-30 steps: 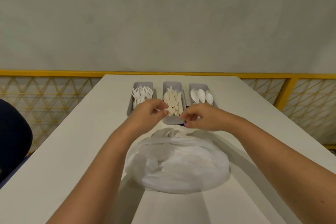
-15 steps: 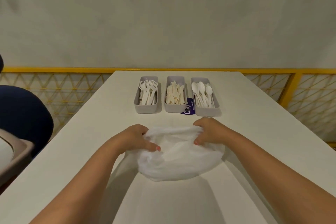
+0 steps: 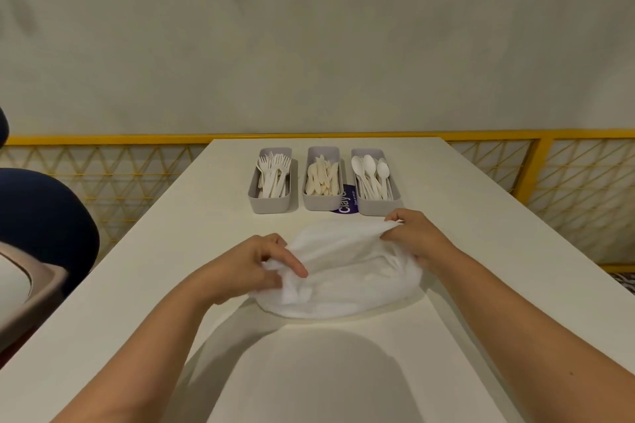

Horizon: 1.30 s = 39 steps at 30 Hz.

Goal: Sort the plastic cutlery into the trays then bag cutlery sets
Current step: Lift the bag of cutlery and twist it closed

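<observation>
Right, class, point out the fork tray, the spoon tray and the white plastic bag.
fork tray (image 3: 269, 205): head view, near wall.
spoon tray (image 3: 375, 206): head view, near wall.
white plastic bag (image 3: 347, 271): head view, crumpled middle.

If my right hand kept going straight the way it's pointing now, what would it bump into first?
Probably the near wall of the spoon tray, just beyond your right hand, which grips the white bag. Depth is hard to judge from this view.

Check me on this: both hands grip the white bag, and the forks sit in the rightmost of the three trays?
Not quite. The head view shows the forks in the leftmost tray; spoons fill the rightmost tray. Both the left hand and right hand do grip the white bag.
</observation>
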{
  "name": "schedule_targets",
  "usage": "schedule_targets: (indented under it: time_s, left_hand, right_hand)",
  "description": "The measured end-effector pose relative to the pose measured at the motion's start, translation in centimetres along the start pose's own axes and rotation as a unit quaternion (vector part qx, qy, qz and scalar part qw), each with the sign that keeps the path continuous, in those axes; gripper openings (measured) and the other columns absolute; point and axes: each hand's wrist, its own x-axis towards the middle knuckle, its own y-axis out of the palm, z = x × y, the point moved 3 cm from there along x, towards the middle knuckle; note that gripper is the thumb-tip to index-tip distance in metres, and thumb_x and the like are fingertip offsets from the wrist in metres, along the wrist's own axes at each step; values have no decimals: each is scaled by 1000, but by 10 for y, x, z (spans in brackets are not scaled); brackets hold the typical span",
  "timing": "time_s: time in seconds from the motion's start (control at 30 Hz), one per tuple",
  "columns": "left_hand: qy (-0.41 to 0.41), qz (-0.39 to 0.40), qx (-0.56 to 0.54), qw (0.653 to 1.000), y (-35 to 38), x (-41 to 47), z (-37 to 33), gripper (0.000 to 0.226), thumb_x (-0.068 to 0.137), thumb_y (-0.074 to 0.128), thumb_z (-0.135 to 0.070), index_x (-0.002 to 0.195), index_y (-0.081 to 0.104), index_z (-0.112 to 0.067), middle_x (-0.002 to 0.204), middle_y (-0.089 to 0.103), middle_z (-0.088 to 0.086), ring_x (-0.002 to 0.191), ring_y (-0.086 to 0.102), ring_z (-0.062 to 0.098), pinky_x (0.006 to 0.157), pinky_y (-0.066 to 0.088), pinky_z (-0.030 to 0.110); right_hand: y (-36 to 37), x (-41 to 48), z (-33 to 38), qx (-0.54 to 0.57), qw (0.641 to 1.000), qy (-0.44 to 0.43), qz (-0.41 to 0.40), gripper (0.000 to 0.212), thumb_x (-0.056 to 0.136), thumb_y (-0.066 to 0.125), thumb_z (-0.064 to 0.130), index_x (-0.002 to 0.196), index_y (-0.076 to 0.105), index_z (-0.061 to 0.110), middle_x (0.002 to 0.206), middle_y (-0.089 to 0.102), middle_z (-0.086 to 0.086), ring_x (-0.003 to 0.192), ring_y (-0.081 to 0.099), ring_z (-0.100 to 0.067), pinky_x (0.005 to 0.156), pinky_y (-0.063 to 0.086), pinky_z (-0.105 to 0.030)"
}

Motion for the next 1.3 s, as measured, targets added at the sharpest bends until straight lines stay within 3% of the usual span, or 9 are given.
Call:
schedule_targets:
  time_s: [0.2,0.37,0.57,0.67,0.83,1.0,1.1,1.2,1.3]
  left_hand:
    - [-104,-191,302,928,-2,10,17,20,89,37,-2,100,46,-16,95,35,0,72,44,20,57,34,30]
    - [-173,-400,65,897,-14,6,23,12,94,29,-12,105,32,-8,72,52,10,61,47,24,50,26,32]
    - [-127,-397,86,905,-21,1,24,26,94,31,-13,120,34,-13,84,55,-1,69,53,25,55,34,34]
    - [-65,-389,95,914,-25,2,20,32,96,30,-15,126,38,-22,83,39,-31,68,50,6,54,37,26]
    - [20,-378,152,913,-27,0,8,28,98,36,-25,126,34,-29,88,41,-34,74,48,-3,57,36,21]
    - [103,-358,233,898,-16,8,-2,25,97,37,-35,122,33,-40,90,44,-39,75,51,-5,57,37,19]
    - [106,-338,230,906,-19,13,4,30,95,46,-25,125,41,-30,102,40,-44,82,56,1,66,46,23]
    - [109,-350,300,881,-38,7,17,24,84,55,4,103,65,-6,131,46,0,73,60,23,66,51,34]
    - [93,-362,302,877,-59,-4,36,24,80,62,12,92,74,-6,122,51,15,64,53,18,69,42,24]
  right_hand:
    - [-4,-33,33,238,935,-59,257,31,66,59,-13,69,58,18,70,62,1,60,62,-14,49,51,-22]
    - [8,-68,46,-134,906,-214,341,40,73,62,-2,88,63,35,80,52,14,70,47,-10,61,36,-18]
    - [27,-83,36,-348,795,-169,467,52,82,68,25,124,50,49,135,46,12,116,51,-24,99,44,-34]
    - [8,-73,61,-156,876,-170,424,18,79,67,23,92,74,34,116,64,2,101,63,-26,86,53,-33]
    - [-12,-33,82,61,982,-180,-18,40,86,63,35,52,56,14,58,50,-5,55,40,-13,57,33,-20]
    - [49,-34,81,-118,964,-101,215,57,80,67,44,131,44,29,113,58,4,104,57,-13,83,46,-26]
    - [70,-34,75,-149,959,-101,218,37,89,62,28,124,57,16,106,62,0,94,60,-17,73,50,-21]
    - [55,-28,72,-36,986,-47,155,25,95,52,22,115,62,12,90,65,1,75,60,-12,59,50,-15]
    - [36,-19,65,29,991,-7,128,24,96,52,17,116,64,10,102,69,-7,90,65,-24,84,53,-33]
